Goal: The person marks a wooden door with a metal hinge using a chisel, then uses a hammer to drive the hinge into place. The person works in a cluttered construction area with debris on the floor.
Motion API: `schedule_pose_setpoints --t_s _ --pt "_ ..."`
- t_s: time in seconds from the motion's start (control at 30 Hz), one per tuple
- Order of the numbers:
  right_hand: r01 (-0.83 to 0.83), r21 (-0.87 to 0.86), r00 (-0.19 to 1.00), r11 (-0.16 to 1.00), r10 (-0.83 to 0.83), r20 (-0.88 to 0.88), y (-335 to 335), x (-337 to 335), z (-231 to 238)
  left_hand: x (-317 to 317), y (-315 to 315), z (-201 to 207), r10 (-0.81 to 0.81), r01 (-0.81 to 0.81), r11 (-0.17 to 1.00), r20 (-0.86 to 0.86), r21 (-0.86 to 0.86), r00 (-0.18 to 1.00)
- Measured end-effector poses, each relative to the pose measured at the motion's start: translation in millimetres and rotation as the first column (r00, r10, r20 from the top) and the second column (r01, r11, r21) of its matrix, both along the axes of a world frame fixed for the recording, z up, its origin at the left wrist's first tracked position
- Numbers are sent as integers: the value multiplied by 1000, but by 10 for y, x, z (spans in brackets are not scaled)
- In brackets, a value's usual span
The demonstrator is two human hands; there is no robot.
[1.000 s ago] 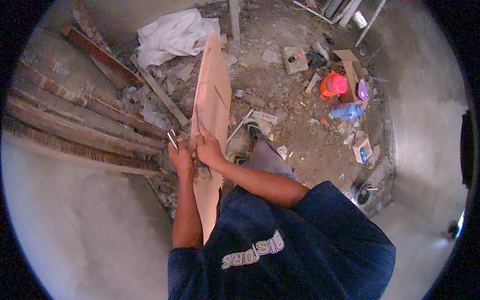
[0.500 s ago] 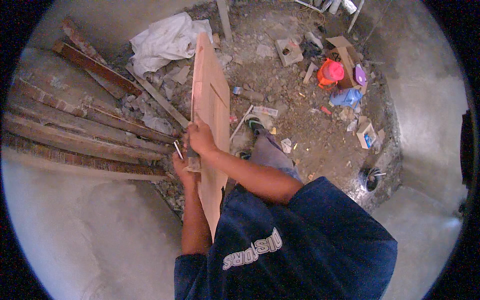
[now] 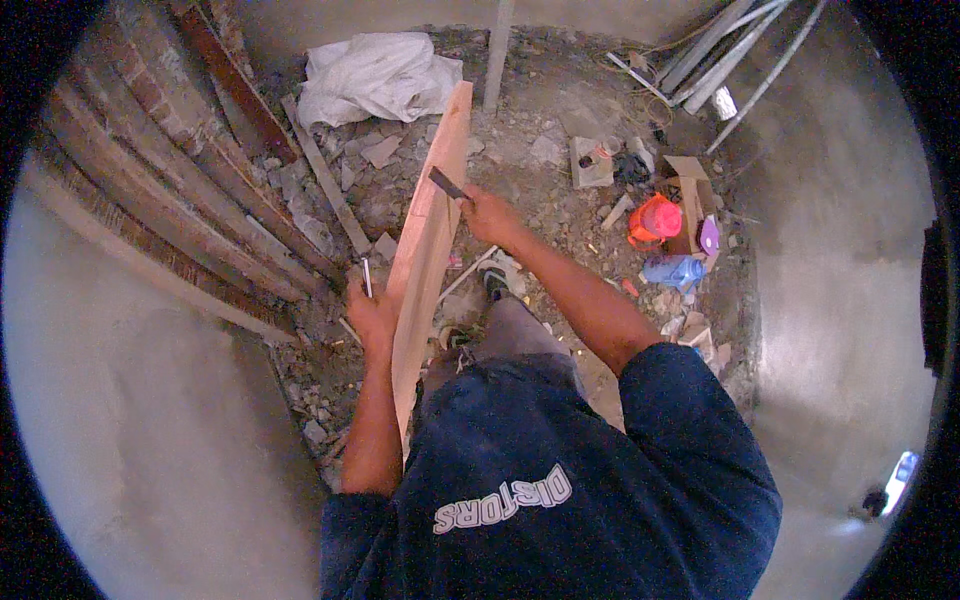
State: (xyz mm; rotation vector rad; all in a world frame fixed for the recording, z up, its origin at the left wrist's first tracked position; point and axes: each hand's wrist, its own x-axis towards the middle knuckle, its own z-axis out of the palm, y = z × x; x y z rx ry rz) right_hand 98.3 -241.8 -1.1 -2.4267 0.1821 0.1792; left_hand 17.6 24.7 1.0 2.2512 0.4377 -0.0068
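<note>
A pale wooden door panel [image 3: 425,225] stands on edge in front of me, its narrow side facing up. On its left side, my left hand [image 3: 370,318] is closed around a slim tool with a bright shaft [image 3: 367,276]; its exact kind is unclear. My right hand [image 3: 492,218] grips a flat dark metal bar [image 3: 448,183], whose free end lies over the panel's upper edge. Whether the bar touches the wood I cannot tell. My fingers hide the lower part of the slim tool.
Long rough planks [image 3: 190,190] lean at the left. A white sack [image 3: 378,78] lies beyond the panel. To the right are an orange jug [image 3: 655,218], a blue container [image 3: 673,270] and a cardboard box [image 3: 688,185] on rubble. Pipes [image 3: 725,50] stand at the back right.
My right hand has moved away from my left, up and to the right, with the dark bar now showing in it. My left hand is slightly lower. The view has shifted.
</note>
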Motion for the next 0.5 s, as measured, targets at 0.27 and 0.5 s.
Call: schedule_pose_setpoints --t_s 0.27,0.5 --pt "-48 -131 986 990 26 -167 140 278 753 -357 157 285 -24 37 980 -70 197 997" --pt "-164 -309 986 937 143 -89 123 269 514 -367 5 356 62 -42 979 -97 200 993"
